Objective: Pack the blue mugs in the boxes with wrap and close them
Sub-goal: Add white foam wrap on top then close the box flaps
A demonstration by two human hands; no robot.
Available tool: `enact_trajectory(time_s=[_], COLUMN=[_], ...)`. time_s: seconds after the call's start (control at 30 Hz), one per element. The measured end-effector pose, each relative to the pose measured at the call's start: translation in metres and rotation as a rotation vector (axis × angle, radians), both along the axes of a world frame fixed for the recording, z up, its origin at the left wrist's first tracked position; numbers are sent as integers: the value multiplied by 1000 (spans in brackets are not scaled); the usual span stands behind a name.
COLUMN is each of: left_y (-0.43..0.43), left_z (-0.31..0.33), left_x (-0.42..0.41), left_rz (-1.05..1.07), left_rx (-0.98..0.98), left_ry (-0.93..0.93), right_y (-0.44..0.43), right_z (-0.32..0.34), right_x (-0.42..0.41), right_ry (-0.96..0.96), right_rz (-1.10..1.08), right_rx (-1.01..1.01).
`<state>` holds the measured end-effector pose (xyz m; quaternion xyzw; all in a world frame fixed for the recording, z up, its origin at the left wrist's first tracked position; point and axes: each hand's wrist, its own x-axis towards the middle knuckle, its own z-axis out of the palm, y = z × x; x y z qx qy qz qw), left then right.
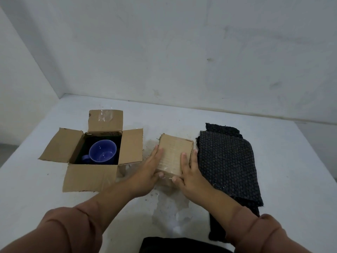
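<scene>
A small closed cardboard box (173, 154) stands at the table's middle. My left hand (149, 172) grips its left side and my right hand (189, 172) grips its right side, thumbs at the near edge. To the left sits an open cardboard box (87, 174) with all its flaps spread out. Inside it a blue mug (102, 152) rests upright on dark wrap, its handle pointing near-left. Black bubble wrap (228, 165) lies in sheets right of the closed box, touching my right hand.
The white table (282, 161) meets walls at the back and left. Its right edge runs past the wrap. A stained patch marks the surface in front of the closed box. A dark cloth (173, 245) lies at the near edge.
</scene>
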<state>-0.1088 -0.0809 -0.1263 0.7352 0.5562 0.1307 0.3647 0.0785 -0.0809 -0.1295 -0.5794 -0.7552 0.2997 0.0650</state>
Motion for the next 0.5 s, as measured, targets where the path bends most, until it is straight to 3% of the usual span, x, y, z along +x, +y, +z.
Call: enact_trajectory(time_s=[0.17,0.37,0.5], left_y=[0,0,-2], left_z=[-14,-26,-35], left_x=[0,1,5], left_rz=[34,81,84], left_rx=[147,314,318], left_ry=[117,85,47], right_y=[-3,-9,-9], right_z=[-9,-2,7], right_x=[-14,-33,-39], right_ry=[-164,-411,-580], right_rz=[-78,-180,-197], right_rx=[136,242,326])
